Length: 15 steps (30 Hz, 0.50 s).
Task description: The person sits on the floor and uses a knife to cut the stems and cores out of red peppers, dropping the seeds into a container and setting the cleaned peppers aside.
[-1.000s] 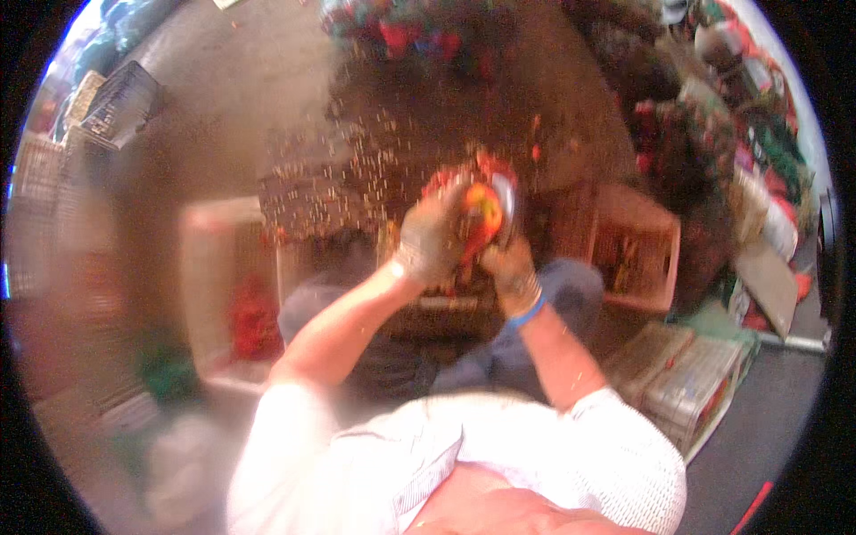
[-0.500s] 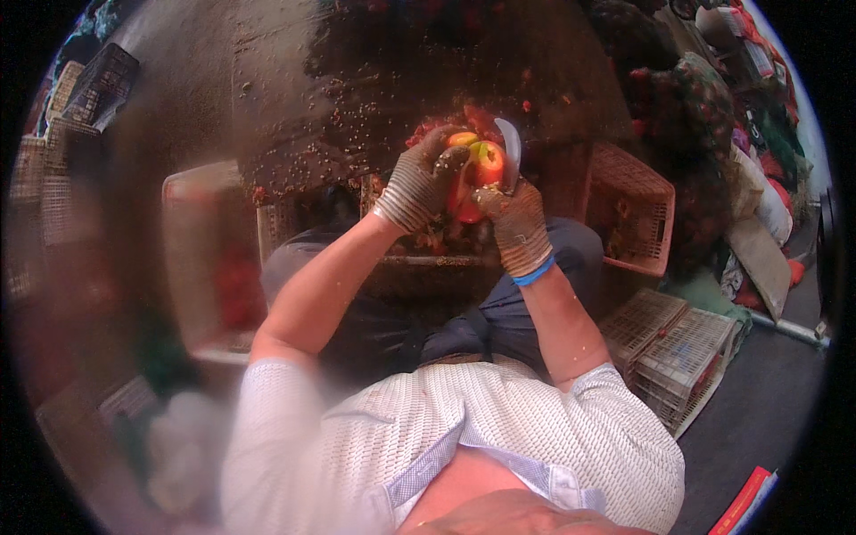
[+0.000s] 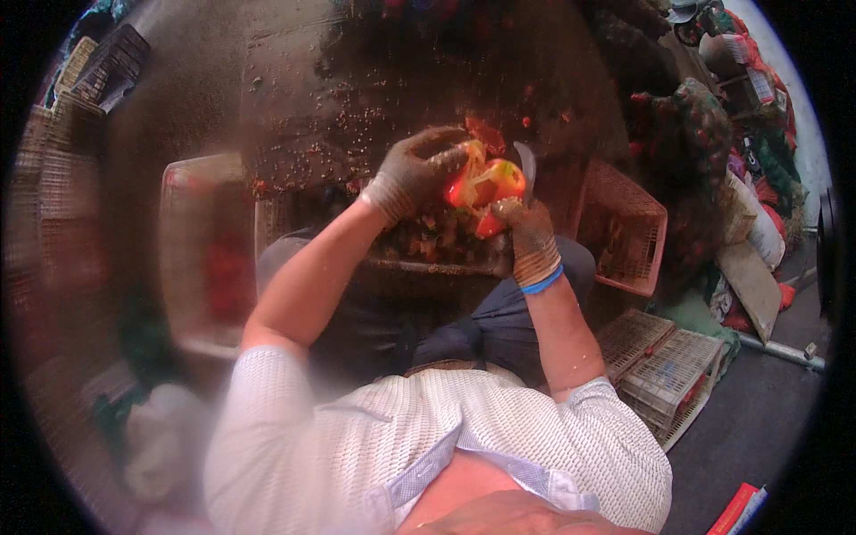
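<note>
My left hand [image 3: 415, 171], in a dirty grey work glove, pinches one side of a red and yellow bell pepper [image 3: 489, 185] in front of me. The pepper gapes apart, its pale inside showing. At its other side my right hand [image 3: 530, 234], gloved with a blue band at the wrist, is closed round a knife and presses its fingers against the pepper. The knife's curved blade [image 3: 527, 166] sticks up beyond the pepper; its handle is hidden in the glove. Red scraps [image 3: 484, 134] lie on the board just past the pepper.
A dark board [image 3: 303, 116] strewn with pale seeds lies ahead. A pale crate [image 3: 201, 165] with blurred red contents stands at left, a pinkish crate [image 3: 655, 227] at right. Stacked crates [image 3: 669, 370] sit beside my right hip. Filled net bags [image 3: 687, 143] rise at far right.
The pepper has come apart between my hands, opening its hollow inside. My right hand has moved slightly right and down, with the knife still in it.
</note>
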Motion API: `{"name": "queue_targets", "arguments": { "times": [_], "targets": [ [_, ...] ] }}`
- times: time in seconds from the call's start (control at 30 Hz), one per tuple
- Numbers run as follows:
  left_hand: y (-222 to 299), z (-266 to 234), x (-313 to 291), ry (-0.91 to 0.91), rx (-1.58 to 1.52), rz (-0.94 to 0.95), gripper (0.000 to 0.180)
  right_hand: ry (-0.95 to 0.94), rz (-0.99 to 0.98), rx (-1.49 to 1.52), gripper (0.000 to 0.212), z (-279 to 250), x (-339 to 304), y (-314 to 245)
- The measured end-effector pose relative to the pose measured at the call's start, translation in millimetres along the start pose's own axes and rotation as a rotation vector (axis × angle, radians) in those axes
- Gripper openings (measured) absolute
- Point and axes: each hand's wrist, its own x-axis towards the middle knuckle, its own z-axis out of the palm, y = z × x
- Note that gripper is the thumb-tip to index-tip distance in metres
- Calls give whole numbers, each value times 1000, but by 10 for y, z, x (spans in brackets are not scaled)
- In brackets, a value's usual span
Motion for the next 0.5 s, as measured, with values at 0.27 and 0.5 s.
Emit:
{"name": "queue_targets", "arguments": {
  "times": [0.27,0.5],
  "targets": [
    [8,16,-575,-198,1102,610,38,95,295,44,42,117,-122,-203],
    [-120,88,-350,-215,1049,434,26,48,-79,-340,37,30,150,39]
  ]
}}
